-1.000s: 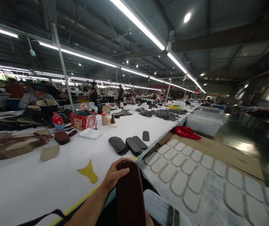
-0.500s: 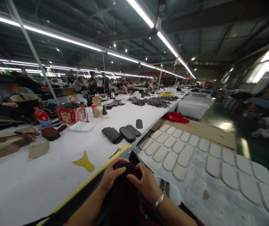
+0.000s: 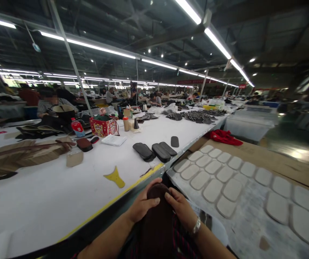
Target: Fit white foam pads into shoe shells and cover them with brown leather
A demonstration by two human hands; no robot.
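Note:
Low in the view, in front of my body, is a long dark brown leather-like piece [image 3: 157, 219] with a rounded top end. My left hand [image 3: 143, 204] grips its left edge, thumb flat on the face and fingers curled behind the top. Along the right edge my right hand [image 3: 180, 208] holds it the same way, its thumb near the rounded end. A silver bracelet sits on the right wrist. The lower part of the piece is dark and hard to make out against my clothes. A yellow forked template [image 3: 116, 177] lies on the white table beyond my left hand.
Black padded oval pieces [image 3: 161, 152] lie near the corner of the white table [image 3: 89, 194]. On a lower board at right are several rows of pale oval pieces [image 3: 213, 190]. A red patterned box [image 3: 103, 127] and a red bottle [image 3: 77, 127] stand farther back; people sit beyond.
My view has turned left, so the tables and their contents sit farther right in the frame. Both hands keep hold of the brown piece, with the thumbs slightly shifted on it.

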